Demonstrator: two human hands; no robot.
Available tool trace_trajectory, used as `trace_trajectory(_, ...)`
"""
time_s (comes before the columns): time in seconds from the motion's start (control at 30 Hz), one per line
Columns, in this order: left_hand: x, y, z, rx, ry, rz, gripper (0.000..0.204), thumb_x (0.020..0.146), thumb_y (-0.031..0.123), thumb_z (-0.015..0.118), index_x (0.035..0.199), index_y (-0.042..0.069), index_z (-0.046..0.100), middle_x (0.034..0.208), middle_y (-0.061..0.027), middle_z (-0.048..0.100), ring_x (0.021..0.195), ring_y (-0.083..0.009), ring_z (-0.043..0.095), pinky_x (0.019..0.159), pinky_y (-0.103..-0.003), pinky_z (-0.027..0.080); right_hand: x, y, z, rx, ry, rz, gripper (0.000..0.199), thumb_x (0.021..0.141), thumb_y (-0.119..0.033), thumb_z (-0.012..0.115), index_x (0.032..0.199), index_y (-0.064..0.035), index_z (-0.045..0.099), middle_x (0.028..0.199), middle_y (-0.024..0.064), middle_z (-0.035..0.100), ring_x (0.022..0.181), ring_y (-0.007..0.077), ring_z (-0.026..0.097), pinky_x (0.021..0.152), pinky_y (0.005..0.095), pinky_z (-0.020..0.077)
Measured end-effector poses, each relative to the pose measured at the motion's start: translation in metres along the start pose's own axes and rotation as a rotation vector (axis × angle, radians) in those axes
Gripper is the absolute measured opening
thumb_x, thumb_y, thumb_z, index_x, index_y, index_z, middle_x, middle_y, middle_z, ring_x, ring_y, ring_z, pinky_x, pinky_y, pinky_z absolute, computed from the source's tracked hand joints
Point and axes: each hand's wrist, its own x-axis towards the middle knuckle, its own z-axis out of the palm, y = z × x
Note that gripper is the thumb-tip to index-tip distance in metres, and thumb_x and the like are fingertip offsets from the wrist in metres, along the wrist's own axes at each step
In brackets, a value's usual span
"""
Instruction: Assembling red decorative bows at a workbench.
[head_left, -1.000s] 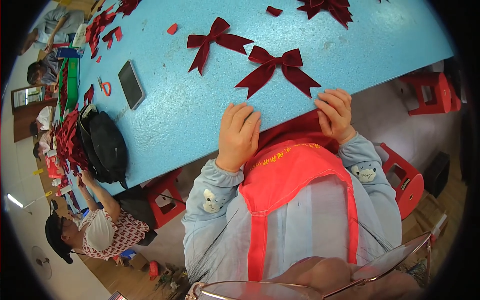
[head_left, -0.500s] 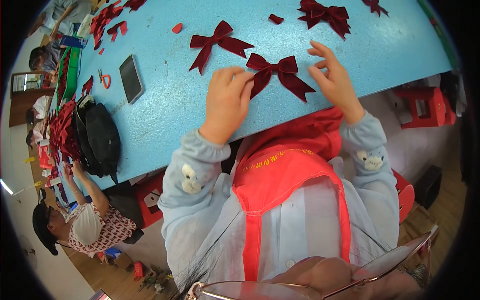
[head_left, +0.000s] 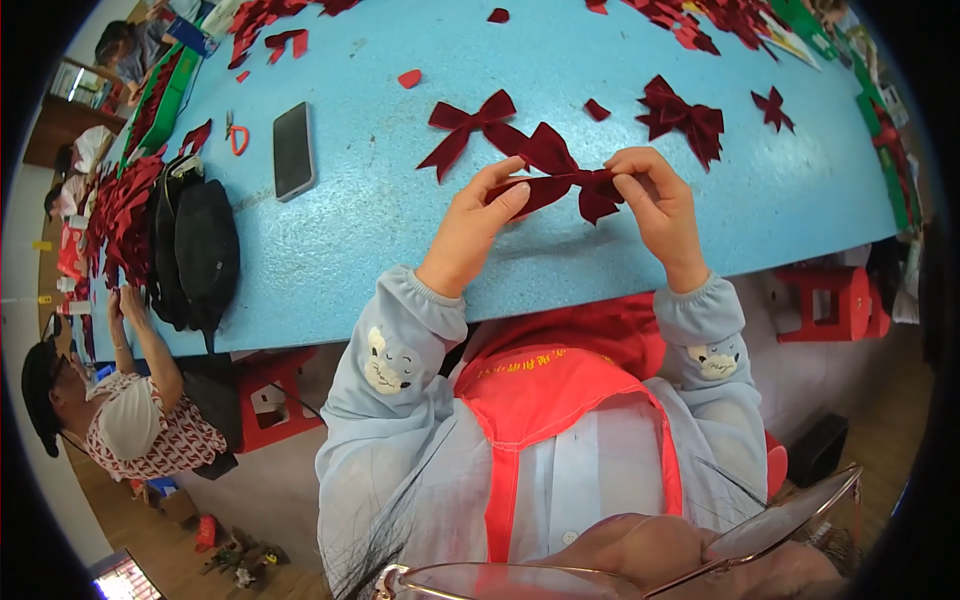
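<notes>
A dark red velvet bow (head_left: 560, 165) is held just above the near part of the blue table, turned on its side. My left hand (head_left: 475, 215) is closed, pinching one end of it between thumb and fingers. On its other end, the fingers of my right hand (head_left: 655, 205) are closed as well. Partly behind the held bow lies another velvet bow (head_left: 472, 128). Beyond my right hand sits a small pile of velvet bows (head_left: 682, 118), with a smaller bow (head_left: 773, 108) farther right.
Left on the blue table (head_left: 370, 240) are a phone (head_left: 293, 150), red-handled snips (head_left: 237, 138) and a black bag (head_left: 205, 250). Red ribbon pieces (head_left: 125, 220) are heaped beyond the bag. A co-worker (head_left: 140, 420) sits at far left. Red stools (head_left: 825, 303) stand below the table edge.
Both hands have taken hold of the bow that lay flat on the table, lifting and turning it. The view has shifted, showing more of the table's far side.
</notes>
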Motion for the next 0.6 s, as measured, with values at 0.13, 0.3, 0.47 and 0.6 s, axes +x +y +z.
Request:
trace_trajectory(0.13,0.004,0.019,-0.002,0.017,-0.109,0.092,0.033,0.088,0.016,0.056,0.117,0.0,0.053,0.104,-0.0044,0.059,0.095,-0.0116,0.055,0.084,-0.025,0.044,0.009,-0.011,0.003,0.053,-0.046,-0.045,0.008,0.086,0.003,0.05,0.091,-0.0014,0.054,0.098,0.0054,0.054,0.08,0.0079,0.048,0.069,0.0207,0.0404)
trace_trajectory(0.3,-0.007,0.038,0.001,0.041,-0.147,0.055,0.027,0.089,0.013,0.053,0.113,-0.001,0.057,0.102,-0.0038,0.061,0.093,-0.0105,0.057,0.084,-0.025,0.045,0.011,-0.02,0.006,0.039,-0.099,-0.081,0.01,0.085,0.005,0.051,0.091,-0.0015,0.054,0.099,0.0058,0.054,0.081,0.0076,0.047,0.069,0.0204,0.0397)
trace_trajectory(0.47,-0.015,0.045,0.006,0.043,-0.14,0.056,0.024,0.09,0.012,0.051,0.11,-0.001,0.058,0.1,-0.004,0.062,0.091,-0.0106,0.058,0.084,-0.025,0.046,0.014,-0.026,0.006,0.058,-0.116,-0.061,0.012,0.082,0.007,0.053,0.09,-0.0016,0.054,0.098,0.007,0.055,0.081,0.0094,0.048,0.069,0.0217,0.0402)
trace_trajectory(0.6,-0.017,0.045,0.003,-0.019,-0.16,0.022,0.025,0.091,0.014,0.05,0.11,-0.001,0.057,0.099,-0.0061,0.062,0.089,-0.0126,0.06,0.082,-0.025,0.048,0.016,-0.036,0.004,-0.058,-0.23,-0.154,0.013,0.079,0.008,0.054,0.088,-0.0015,0.054,0.097,0.0087,0.055,0.081,0.0121,0.05,0.07,0.0237,0.0413)
